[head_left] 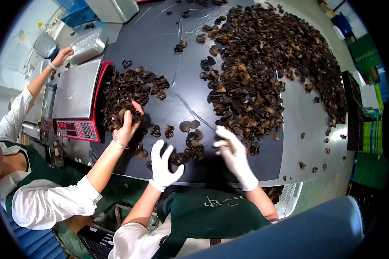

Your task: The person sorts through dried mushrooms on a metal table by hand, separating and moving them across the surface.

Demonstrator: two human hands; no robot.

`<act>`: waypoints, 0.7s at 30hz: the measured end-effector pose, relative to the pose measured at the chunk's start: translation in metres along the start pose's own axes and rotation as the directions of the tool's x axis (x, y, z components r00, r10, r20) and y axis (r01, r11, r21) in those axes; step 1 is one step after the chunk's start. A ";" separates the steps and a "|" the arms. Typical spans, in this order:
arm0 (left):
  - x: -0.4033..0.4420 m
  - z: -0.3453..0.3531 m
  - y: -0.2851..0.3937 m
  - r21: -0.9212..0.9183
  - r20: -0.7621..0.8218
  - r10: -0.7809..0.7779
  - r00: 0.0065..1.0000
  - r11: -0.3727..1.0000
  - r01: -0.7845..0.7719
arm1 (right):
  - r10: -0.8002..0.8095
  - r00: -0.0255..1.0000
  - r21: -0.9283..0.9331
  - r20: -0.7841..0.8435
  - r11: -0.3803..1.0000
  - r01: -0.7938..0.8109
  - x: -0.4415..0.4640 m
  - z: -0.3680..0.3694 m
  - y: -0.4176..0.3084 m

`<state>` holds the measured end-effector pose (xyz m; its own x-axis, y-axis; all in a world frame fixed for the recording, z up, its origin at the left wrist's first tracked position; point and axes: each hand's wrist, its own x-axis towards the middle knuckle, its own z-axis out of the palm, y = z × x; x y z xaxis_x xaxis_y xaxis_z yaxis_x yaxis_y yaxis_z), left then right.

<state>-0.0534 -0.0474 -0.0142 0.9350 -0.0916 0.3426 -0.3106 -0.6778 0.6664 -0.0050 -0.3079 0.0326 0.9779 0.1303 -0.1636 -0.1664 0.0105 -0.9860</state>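
My left hand (pixel 163 167), in a white glove, is open with fingers and thumb spread. It is beside a small cluster of dark wood ear mushrooms (pixel 193 151) on the black table, and a few pieces lie behind its fingers. My right hand (pixel 234 158), also gloved, hovers slightly blurred at the near left edge of the large wood ear heap (pixel 246 97). Its fingers are loosely bent and apart, with nothing visible in them. A flat pair of wood ear pieces (pixel 189 126) lies between and beyond my hands.
At left, a co-worker's bare hand (pixel 126 125) is in a smaller wood ear pile (pixel 121 93); their other hand (pixel 64 56) touches clear plastic trays (pixel 88 46). A red scale (pixel 78 93) stands beside that pile. A white basket (pixel 289 199) sits below the table edge.
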 end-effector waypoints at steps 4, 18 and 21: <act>-0.017 0.007 0.018 -0.090 0.320 0.282 0.905 0.959 -0.267 | 0.070 0.972 -0.104 -0.225 0.990 -0.096 -0.021 -0.047 0.009; 0.058 0.080 0.035 0.190 0.482 0.467 0.742 0.771 -0.608 | -0.028 0.982 -0.318 -0.187 0.947 -0.034 -0.041 -0.045 0.018; 0.051 0.063 0.030 0.094 0.473 0.601 0.645 0.693 -0.715 | -0.108 0.988 -0.432 -0.112 0.901 0.049 -0.029 -0.032 0.013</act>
<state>-0.0041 -0.1188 -0.0186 0.4970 -0.8112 0.3080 -0.8675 -0.4729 0.1544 -0.0313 -0.3436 0.0237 0.9981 0.0170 -0.0591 -0.0468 -0.4124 -0.9098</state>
